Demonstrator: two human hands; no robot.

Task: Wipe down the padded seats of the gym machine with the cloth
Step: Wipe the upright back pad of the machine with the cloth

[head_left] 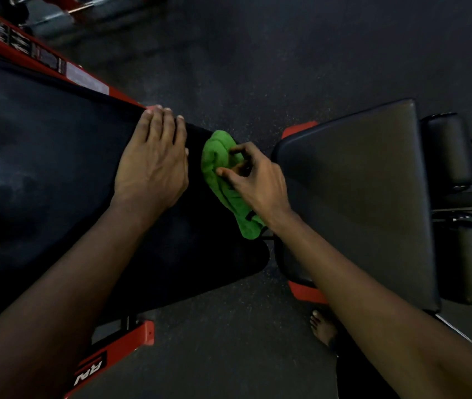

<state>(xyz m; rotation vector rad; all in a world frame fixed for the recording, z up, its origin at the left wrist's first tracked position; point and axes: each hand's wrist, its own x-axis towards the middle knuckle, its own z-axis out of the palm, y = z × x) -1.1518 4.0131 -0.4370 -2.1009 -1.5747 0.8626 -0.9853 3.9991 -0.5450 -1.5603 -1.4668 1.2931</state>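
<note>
Dark speckled rubber floor [257, 67] runs under the whole machine. At the top left lie chrome bars [56, 18], too blurred to count.

Padded parts counted: two large pads and two roller pads.
- The long black pad [41, 168] fills the left side and narrows toward the middle. It sits on a red frame [90, 82] carrying a row of printed labels [41, 53].
- The second pad [358, 182], grey-black, lies to the right, apart from the first across a narrow gap.
- The two roller pads [447, 151] stand one above the other at the far right edge, just beside the second pad.

One green cloth [213, 159], bunched and folded, lies on the narrow end of the long black pad, close to the gap.

Your left grip [151, 165] is released: the palm lies flat on the long black pad, fingers straight, fingertips at its far edge. It is just beside the cloth and does not touch it.

Your right grip [257, 185] is clenched on the cloth, thumb and curled fingers pinching its folds against the pad.

One bare foot [322, 326] stands on the floor below your right forearm. A red frame foot [113, 355] with white lettering shows at the lower left.
</note>
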